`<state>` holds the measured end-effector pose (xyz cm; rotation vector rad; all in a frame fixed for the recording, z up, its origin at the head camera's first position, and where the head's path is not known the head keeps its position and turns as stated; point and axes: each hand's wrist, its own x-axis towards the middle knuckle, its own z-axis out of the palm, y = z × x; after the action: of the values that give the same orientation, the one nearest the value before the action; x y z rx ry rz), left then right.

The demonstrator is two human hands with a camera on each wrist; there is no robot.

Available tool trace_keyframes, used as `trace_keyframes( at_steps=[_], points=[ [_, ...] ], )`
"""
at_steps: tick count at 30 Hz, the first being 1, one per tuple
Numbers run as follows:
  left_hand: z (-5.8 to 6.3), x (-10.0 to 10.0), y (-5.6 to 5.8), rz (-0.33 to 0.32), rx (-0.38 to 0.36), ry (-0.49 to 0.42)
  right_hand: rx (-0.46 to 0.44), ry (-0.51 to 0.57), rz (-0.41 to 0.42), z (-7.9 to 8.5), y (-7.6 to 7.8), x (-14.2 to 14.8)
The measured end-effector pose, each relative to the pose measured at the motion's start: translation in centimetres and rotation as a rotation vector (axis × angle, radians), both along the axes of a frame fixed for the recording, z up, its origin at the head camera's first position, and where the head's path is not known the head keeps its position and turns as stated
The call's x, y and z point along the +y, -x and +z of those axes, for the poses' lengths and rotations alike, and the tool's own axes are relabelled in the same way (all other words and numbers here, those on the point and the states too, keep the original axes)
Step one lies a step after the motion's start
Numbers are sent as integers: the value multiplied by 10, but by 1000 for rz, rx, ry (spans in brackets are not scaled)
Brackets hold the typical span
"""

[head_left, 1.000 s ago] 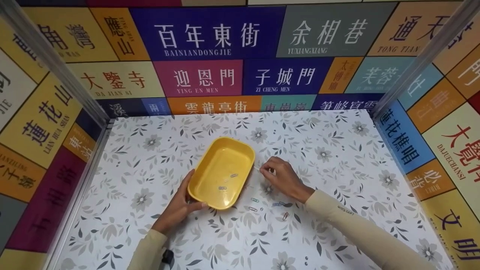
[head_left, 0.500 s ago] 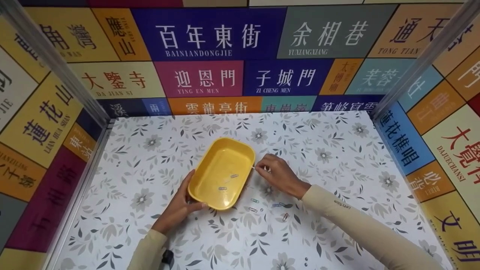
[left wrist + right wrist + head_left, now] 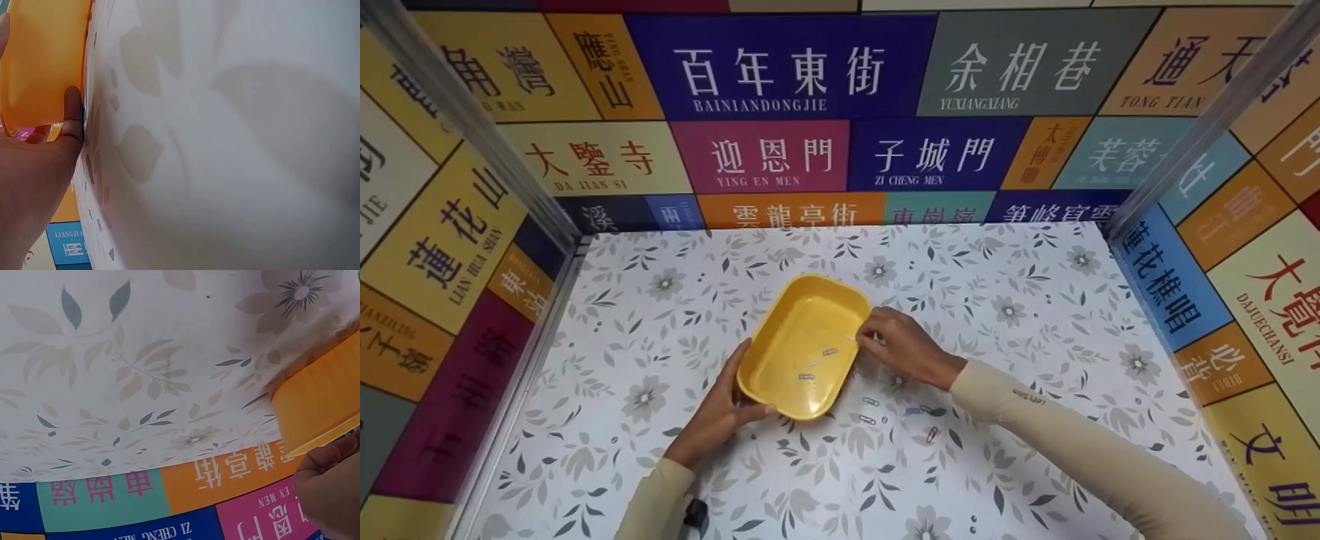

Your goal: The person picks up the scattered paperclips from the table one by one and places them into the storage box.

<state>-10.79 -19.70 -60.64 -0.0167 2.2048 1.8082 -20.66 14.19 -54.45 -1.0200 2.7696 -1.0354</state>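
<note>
A yellow plastic tray (image 3: 799,319) lies at an angle on the table. My left hand (image 3: 716,416) grips its near left corner, thumb over the rim and fingers along the outer wall; the left wrist view shows a finger against the tray's side (image 3: 42,62). At the right rim, my right hand (image 3: 911,349) pinches a small pale paper clip (image 3: 850,339) at its fingertips. In the right wrist view that hand (image 3: 332,486) overlaps the tray's rim, its fingertips partly hidden. Inside the tray lie a silvery paper clip (image 3: 829,352) and another paper clip (image 3: 806,376).
Right of the tray, loose paper clips are scattered on the flower-patterned table (image 3: 660,337): a green clip (image 3: 871,402), a reddish-white clip (image 3: 867,420), a blue clip (image 3: 913,410) and a red clip (image 3: 932,434). Panels with lettering (image 3: 780,67) wall the back and sides.
My right hand has moved left from beside the tray to over its right rim, carrying the pale paper clip. The left hand and the tray have stayed in place.
</note>
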Motion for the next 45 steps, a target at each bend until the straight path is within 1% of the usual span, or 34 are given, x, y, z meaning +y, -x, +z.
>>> trace_keyframes(
  at_steps=[12,18,25,29,36,45],
  points=[
    [-1,-1,-1,-4,-1,-10,-4,-100,74,6,6,-19],
    [-1,-2,-1,-2,-3,-1,8,-125,132,9,9,-28],
    [-1,-2,-2,3,-8,9,-13,-139,196,13,14,-38],
    [-1,-1,-1,4,-15,13,-21,-182,222,15,16,-45],
    [-3,-2,0,-21,26,-23,-38,-236,282,16,20,-61],
    [-3,-3,-1,-28,39,-31,-52,-285,353,13,22,-81]
  ],
)
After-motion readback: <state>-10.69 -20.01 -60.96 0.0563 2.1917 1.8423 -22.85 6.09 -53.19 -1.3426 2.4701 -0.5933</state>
